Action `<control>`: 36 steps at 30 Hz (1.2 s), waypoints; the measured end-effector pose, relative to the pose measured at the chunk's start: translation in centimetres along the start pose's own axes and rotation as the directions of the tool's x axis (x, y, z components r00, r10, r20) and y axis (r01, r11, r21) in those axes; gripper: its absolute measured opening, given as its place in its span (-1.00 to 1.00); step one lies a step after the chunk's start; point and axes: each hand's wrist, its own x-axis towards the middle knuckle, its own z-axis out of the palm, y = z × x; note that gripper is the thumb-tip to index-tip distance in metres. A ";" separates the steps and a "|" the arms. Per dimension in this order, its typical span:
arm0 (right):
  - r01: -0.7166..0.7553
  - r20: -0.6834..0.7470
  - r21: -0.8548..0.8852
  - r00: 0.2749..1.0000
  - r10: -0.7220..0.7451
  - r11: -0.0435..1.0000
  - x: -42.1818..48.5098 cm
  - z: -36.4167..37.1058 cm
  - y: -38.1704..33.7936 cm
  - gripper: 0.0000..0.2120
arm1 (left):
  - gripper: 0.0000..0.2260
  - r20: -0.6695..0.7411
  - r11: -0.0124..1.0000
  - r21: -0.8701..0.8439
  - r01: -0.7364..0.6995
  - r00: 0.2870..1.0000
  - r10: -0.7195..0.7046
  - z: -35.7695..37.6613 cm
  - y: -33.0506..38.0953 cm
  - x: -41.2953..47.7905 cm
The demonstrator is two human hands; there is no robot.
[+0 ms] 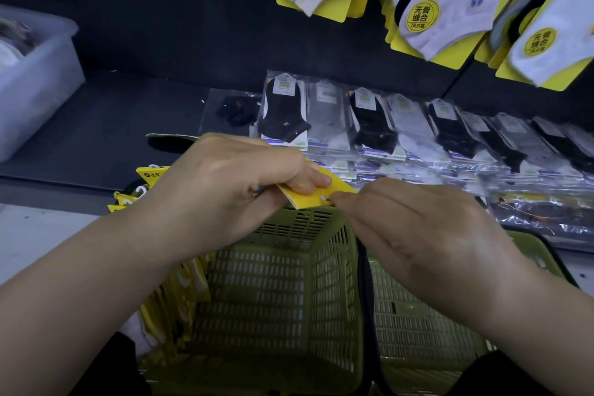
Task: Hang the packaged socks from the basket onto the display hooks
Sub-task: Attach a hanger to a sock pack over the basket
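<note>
Our left hand [225, 190] grips a yellow sock pack [316, 191]; our right hand [418, 235] pinches its edge beside that grip, the basket [273, 283] below.

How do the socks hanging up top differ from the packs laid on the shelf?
The hanging socks sit on yellow cards with round stickers; the shelf packs are in clear bags. The hanging socks in front are pale; the shelf packs alternate black and light. Both are low-cut socks.
</note>
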 end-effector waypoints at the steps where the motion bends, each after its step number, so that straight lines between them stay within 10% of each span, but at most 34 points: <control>1: -0.018 0.034 -0.005 0.999 0.018 1.000 0.0 0.1 -0.2 -0.81 | -0.89 -0.009 1.000 -0.003 -0.009 1.000 0.009 0.0 0.1 0.0; 8: -0.224 0.069 0.257 0.975 0.213 0.940 0.3 -0.1 -0.2 -0.91 | -0.76 -0.050 0.993 -0.117 0.012 0.999 -0.018 0.2 0.8 0.2; 12: -0.358 0.150 0.672 0.923 0.354 0.648 0.4 -0.1 0.7 -0.97 | -0.89 -0.101 0.940 -0.340 0.038 0.992 -0.077 0.4 1.1 0.5; 18: -0.146 0.033 0.170 0.989 0.143 0.975 0.3 -0.5 1.1 -0.83 | -0.91 -0.049 0.907 -0.416 0.064 0.995 -0.093 0.4 1.4 0.7; 29: -0.210 0.168 0.096 0.967 0.192 0.973 1.1 -0.2 0.6 -0.90 | -0.97 -0.029 0.882 -0.405 0.241 0.961 -0.276 1.4 1.4 0.6; 33: -0.328 0.190 0.333 0.942 0.278 0.884 1.4 0.2 0.9 -0.86 | -0.92 -0.020 0.857 -0.428 0.288 0.945 -0.327 1.5 1.2 0.9; 36: -0.524 0.324 0.687 0.841 0.434 0.503 1.8 0.6 1.6 -0.84 | -0.93 0.015 0.841 -0.447 0.305 0.943 -0.334 1.1 1.2 1.4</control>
